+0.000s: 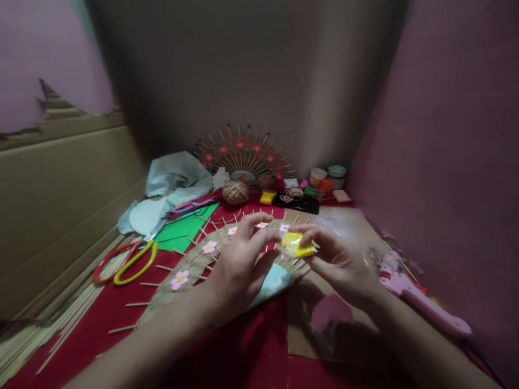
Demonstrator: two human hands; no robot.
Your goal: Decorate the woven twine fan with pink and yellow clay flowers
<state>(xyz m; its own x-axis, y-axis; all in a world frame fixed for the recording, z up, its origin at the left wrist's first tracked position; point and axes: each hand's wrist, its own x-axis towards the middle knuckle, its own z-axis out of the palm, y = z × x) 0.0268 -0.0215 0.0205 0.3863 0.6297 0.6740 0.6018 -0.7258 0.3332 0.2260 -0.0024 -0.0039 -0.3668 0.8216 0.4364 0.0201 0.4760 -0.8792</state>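
Observation:
A small clear packet of yellow clay [298,245] is held up between both hands. My left hand [247,256] pinches its left end. My right hand [336,259] has its fingers and thumb closed on the right end. Below and behind the hands lies a fan-shaped piece [162,297] of woven twine on thin sticks, with a light blue centre. Pink flowers [179,280] with yellow middles sit along its woven band; the hands hide part of it.
Scissors [125,265] and thin sticks [60,329] lie left. Behind are a twine ball [235,192], a finished-looking fan [240,151] and small tubs [336,174]. A pink glue gun [421,302] is right; pink clay [332,312] lies on cardboard [298,337].

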